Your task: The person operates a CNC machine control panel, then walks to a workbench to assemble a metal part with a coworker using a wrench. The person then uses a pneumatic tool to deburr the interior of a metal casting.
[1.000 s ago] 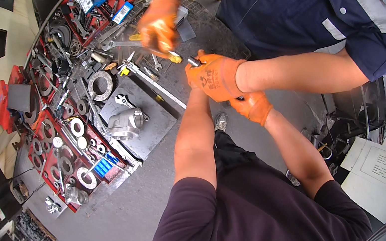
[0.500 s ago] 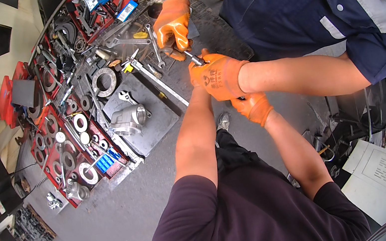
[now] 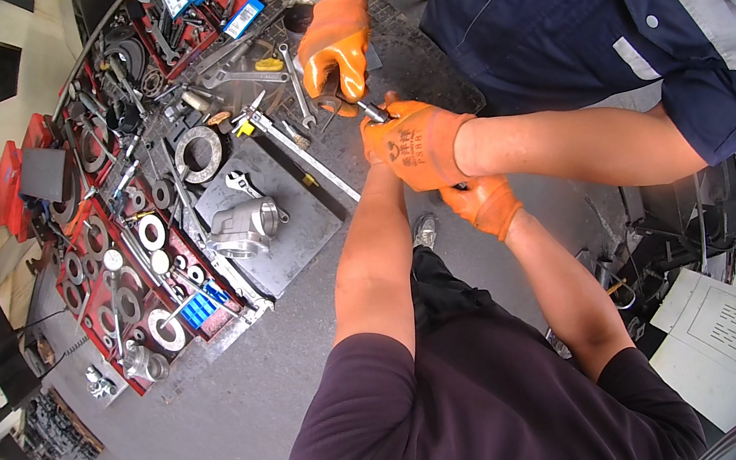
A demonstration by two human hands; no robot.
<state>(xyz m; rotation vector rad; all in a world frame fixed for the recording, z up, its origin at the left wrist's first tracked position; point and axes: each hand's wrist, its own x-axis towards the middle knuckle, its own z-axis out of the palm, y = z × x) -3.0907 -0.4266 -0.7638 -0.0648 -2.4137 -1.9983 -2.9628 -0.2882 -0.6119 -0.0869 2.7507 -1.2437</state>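
Where the arms of two people meet over the dark worktop, a small metal part sticks out between a co-worker's two orange gloves: the upper glove pinches it from above, and the lower glove closes around it from below. The wearer's left forearm runs up to that lower glove, and the left hand is hidden under it, so I cannot tell the state of its grip. The right hand, also in an orange glove, sits just below the co-worker's wrist with its fingers curled. It seems to press up against something there, but what this grip holds cannot be told. The part lies just above both of the wearer's hands. To the left lie a grey metal housing, wrenches and red trays of rings.
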